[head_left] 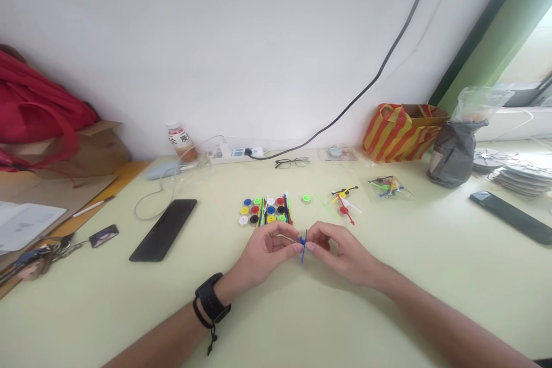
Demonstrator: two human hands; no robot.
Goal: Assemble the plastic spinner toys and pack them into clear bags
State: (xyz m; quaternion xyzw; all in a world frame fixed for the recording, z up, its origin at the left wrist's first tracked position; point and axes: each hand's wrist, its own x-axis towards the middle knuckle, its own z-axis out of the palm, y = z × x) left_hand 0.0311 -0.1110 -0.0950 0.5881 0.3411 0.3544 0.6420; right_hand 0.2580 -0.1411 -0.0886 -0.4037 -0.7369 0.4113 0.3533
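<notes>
Low over the table, my left hand (pixel 271 250) and my right hand (pixel 338 253) meet, fingertips closed on a small blue plastic spinner (pixel 303 241) from both sides. Its thin pointer sticks out above and below the fingers; its middle is partly hidden. Just beyond my left hand lie rows of small round spinner bases (pixel 247 210) in several colours, with a bundle of thin coloured pointers (pixel 262 211) among them. A lone green base (pixel 306 199) sits farther back. To its right are spinners with red, yellow and black arrows (pixel 344 202) and a loose green pointer (pixel 326 206).
A clear bag of coloured pieces (pixel 390 188) lies at the right. Phones (pixel 164 230) rest on both sides. Glasses (pixel 292 163), a power strip (pixel 241 153) and a bottle (pixel 181 141) line the wall. A striped bag (pixel 397 132) and grey bag (pixel 453 152) stand back right.
</notes>
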